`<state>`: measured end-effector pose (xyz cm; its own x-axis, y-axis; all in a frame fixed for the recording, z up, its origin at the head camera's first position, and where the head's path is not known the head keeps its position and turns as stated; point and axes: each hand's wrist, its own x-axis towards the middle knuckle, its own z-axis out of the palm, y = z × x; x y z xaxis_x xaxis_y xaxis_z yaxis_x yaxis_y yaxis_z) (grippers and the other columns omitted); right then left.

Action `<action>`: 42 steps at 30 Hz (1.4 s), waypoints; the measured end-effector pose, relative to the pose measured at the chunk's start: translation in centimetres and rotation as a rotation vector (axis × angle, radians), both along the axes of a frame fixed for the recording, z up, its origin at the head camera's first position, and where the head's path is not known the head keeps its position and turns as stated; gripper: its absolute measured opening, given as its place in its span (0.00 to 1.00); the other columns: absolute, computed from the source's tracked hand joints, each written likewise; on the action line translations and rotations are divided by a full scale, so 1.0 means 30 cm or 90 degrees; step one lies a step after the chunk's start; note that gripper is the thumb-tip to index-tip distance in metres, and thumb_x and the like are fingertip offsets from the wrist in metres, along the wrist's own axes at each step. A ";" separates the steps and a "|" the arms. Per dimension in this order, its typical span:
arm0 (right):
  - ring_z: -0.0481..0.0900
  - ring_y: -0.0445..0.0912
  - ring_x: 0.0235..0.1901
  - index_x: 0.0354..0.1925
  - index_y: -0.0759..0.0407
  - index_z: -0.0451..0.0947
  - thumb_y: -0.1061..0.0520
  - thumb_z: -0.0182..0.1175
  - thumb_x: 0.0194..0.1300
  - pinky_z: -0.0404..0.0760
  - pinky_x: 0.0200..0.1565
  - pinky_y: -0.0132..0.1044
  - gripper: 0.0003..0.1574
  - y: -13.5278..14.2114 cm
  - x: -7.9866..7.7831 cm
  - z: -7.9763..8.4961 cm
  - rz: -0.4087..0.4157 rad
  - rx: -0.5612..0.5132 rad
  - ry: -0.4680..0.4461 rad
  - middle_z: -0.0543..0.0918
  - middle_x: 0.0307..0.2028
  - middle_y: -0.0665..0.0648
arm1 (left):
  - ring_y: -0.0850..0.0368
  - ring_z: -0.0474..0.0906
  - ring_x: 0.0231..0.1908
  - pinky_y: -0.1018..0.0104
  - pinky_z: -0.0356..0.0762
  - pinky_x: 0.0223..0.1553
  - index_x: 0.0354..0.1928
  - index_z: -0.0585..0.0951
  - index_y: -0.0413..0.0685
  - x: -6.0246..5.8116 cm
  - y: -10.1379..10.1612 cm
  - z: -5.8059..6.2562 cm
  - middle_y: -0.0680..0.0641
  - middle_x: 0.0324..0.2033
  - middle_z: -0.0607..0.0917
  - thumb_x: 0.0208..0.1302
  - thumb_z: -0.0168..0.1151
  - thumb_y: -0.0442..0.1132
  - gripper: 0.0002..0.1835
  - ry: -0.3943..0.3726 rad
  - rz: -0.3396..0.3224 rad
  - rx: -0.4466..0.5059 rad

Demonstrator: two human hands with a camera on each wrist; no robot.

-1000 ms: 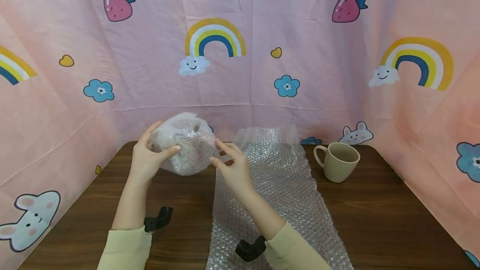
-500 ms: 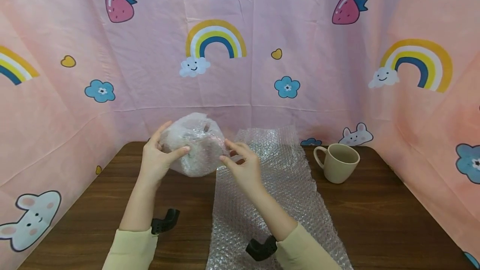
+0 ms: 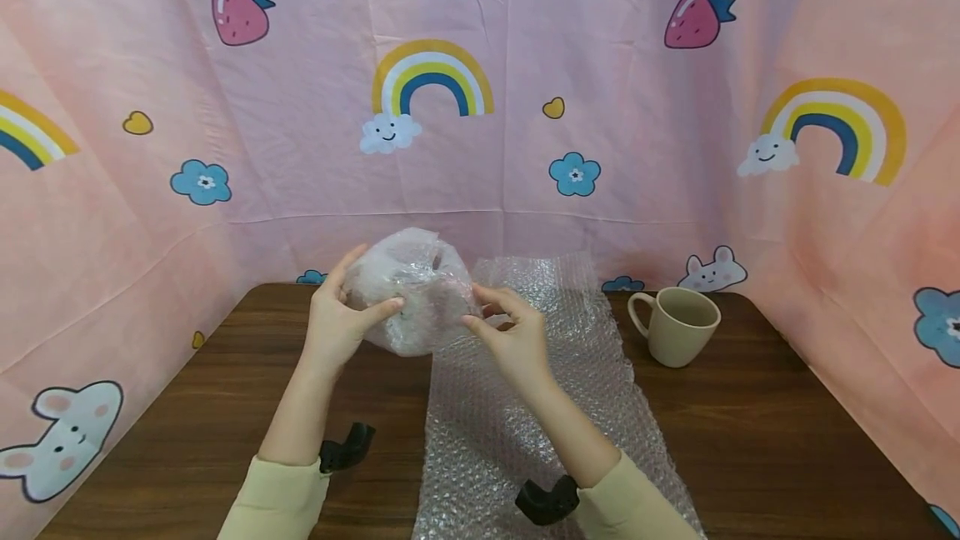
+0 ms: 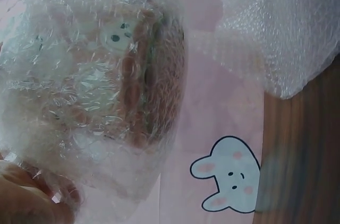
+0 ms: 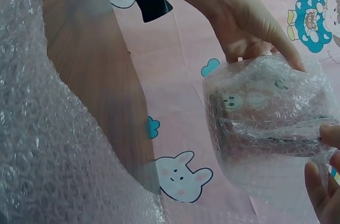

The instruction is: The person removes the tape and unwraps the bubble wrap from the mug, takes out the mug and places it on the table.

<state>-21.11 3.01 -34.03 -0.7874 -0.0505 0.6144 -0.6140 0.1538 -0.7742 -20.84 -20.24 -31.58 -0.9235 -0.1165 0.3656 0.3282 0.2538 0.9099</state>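
A rounded bundle in bubble wrap point(image 3: 412, 290) is held up over the far part of the table. Through its layers, the left wrist view shows brownish shapes and a small animal face; the wrapped thing's kind is blurred. My left hand point(image 3: 337, 319) grips the bundle's left side, thumb across the front and fingers behind. At the right end, my right hand point(image 3: 513, 336) pinches the wrap between thumb and fingers. The right wrist view shows the left hand point(image 5: 249, 25) on the bundle's far side and right-hand fingers point(image 5: 316, 184) at the wrap's edge.
A long sheet of bubble wrap point(image 3: 540, 415) lies down the middle of the dark wooden table point(image 3: 750, 440), partly under the right arm. Back right stands a beige mug point(image 3: 678, 327), handle leftward. A pink patterned cloth point(image 3: 510, 165) surrounds the table's back and sides.
Both hands have shifted to the right together, carrying the wrapped bundle with them. Their hold on it looks the same. The mug and the bubble wrap sheet stay in place.
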 end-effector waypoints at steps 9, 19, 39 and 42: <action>0.79 0.55 0.39 0.48 0.65 0.82 0.66 0.71 0.52 0.77 0.35 0.38 0.22 0.048 0.039 0.029 -0.012 -0.006 -0.014 0.84 0.43 0.59 | 0.50 0.60 0.65 0.48 0.69 0.54 0.71 0.63 0.62 -0.003 0.049 -0.017 0.52 0.70 0.58 0.51 0.76 0.41 0.46 0.009 -0.012 0.005; 0.78 0.54 0.39 0.47 0.69 0.81 0.69 0.69 0.53 0.78 0.35 0.36 0.20 0.106 0.092 0.072 -0.034 0.012 -0.020 0.83 0.42 0.61 | 0.47 0.50 0.70 0.40 0.57 0.62 0.71 0.63 0.62 -0.007 0.105 -0.033 0.51 0.71 0.57 0.50 0.76 0.46 0.47 -0.001 -0.022 -0.027; 0.79 0.44 0.37 0.46 0.57 0.85 0.63 0.73 0.51 0.80 0.34 0.37 0.20 0.248 0.002 -0.029 -0.099 0.031 -0.015 0.84 0.40 0.51 | 0.40 0.49 0.69 0.36 0.55 0.61 0.72 0.58 0.68 0.008 0.196 -0.052 0.51 0.72 0.53 0.49 0.77 0.47 0.50 -0.001 -0.110 -0.053; 0.79 0.44 0.37 0.46 0.57 0.85 0.64 0.73 0.52 0.79 0.34 0.37 0.20 0.262 0.003 -0.027 -0.105 0.035 -0.018 0.85 0.41 0.52 | 0.39 0.50 0.69 0.36 0.56 0.61 0.72 0.58 0.68 0.005 0.205 -0.060 0.52 0.72 0.52 0.49 0.77 0.47 0.50 -0.002 -0.125 -0.047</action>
<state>-21.02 10.86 -34.84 -0.8046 0.0474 0.5919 -0.5553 0.2933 -0.7783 -20.69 -14.08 -33.37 -0.9269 0.0925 0.3637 0.3751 0.2521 0.8920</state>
